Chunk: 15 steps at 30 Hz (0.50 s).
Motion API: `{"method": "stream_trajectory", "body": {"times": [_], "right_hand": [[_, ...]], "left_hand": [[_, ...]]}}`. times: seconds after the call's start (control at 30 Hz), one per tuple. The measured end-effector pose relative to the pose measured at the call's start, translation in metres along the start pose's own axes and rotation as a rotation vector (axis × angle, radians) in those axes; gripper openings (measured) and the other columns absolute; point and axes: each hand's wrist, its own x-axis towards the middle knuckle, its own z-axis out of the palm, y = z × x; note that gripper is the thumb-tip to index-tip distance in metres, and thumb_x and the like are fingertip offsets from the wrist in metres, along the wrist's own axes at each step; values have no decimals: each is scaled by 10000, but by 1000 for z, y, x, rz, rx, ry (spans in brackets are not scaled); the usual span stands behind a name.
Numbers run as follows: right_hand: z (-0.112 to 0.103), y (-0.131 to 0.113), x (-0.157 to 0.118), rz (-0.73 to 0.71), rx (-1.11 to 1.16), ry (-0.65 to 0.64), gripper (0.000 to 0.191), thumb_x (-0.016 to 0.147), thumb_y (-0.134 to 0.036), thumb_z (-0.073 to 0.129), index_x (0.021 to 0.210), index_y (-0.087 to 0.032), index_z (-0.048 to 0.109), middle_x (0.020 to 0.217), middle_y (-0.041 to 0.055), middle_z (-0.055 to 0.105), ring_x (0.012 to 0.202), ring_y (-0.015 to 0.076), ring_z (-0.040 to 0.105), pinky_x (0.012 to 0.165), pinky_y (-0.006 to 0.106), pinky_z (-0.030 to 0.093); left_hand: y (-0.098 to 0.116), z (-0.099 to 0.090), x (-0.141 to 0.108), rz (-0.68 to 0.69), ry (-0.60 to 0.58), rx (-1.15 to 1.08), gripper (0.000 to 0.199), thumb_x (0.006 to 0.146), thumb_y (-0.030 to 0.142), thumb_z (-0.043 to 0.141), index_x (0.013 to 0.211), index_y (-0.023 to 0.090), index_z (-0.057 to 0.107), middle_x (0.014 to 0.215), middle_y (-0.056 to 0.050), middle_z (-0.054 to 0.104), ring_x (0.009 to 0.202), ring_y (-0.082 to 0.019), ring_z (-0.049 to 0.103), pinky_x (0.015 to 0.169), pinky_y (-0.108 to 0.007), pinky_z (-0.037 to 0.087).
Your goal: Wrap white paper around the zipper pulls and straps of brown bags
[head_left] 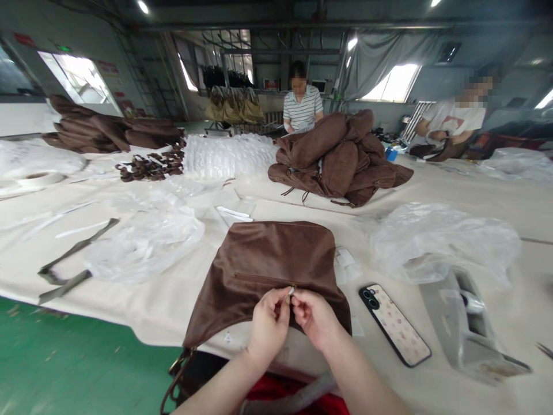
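A brown leather bag (276,248) lies flat on the cream-covered table, a zipper running across its front. Over its lower part, my left hand (271,317) and my right hand (311,314) meet fingertip to fingertip at the right end of the zipper. Both hands are closed in a pinch around a small white piece (291,292), whose details are too small to tell. A strap (175,377) with a metal ring hangs from the bag's lower left corner over the table edge.
Right of the bag lie a phone (395,324), a grey tray (458,328) and clear plastic (444,242). More plastic (144,245) and a green strap (78,251) are left. Brown bags (337,155) are piled behind. Two people (302,106) work across the table.
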Motion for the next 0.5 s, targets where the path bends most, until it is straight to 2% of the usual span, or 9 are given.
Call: {"method": "stream_trajectory", "body": {"times": [0.2, 0.27, 0.33, 0.4, 0.47, 0.5], "right_hand": [[5, 7, -5, -11, 115, -67, 290, 630, -335, 759, 586, -158, 534, 526, -45, 478, 404, 35, 324, 404, 205, 158], [6, 7, -5, -11, 142, -79, 286, 616, -330, 792, 626, -152, 568, 523, -51, 482, 395, 33, 330, 404, 205, 150], [7, 5, -5, -19, 157, -77, 293, 596, -332, 815, 663, -149, 597, 525, -55, 489, 387, 30, 333, 401, 203, 153], [7, 4, -6, -37, 153, -87, 298, 601, -346, 820, 668, -148, 607, 523, -54, 492, 382, 30, 338, 395, 202, 163], [6, 4, -5, -63, 127, -102, 305, 621, -364, 814, 643, -149, 599, 516, -51, 489, 382, 34, 348, 391, 202, 177], [5, 5, -4, -73, 109, -107, 311, 631, -373, 809, 632, -148, 594, 512, -48, 489, 384, 36, 355, 390, 201, 184]], "left_hand": [[-5, -5, -4, 106, 12, 12, 232, 909, 235, 483, 1063, 238, 657, 964, -57, 691, 865, -175, 665, 759, -279, 563], [-6, -6, -3, 86, 41, -7, 278, 911, 246, 488, 1168, 241, 596, 955, -48, 679, 802, -157, 663, 739, -268, 563], [-5, -7, -2, 24, 75, -38, 340, 902, 257, 505, 1240, 230, 520, 887, -26, 660, 665, -129, 638, 631, -237, 552], [-2, -10, 2, -15, 65, -14, 263, 884, 271, 532, 1138, 211, 560, 797, -7, 636, 589, -121, 605, 541, -218, 513], [2, -14, 7, -3, -1, 73, 121, 876, 287, 544, 900, 200, 624, 731, -13, 628, 616, -140, 609, 560, -230, 502], [4, -16, 9, 11, -39, 118, 144, 878, 291, 543, 813, 199, 632, 713, -19, 628, 638, -150, 613, 584, -240, 504]]}}
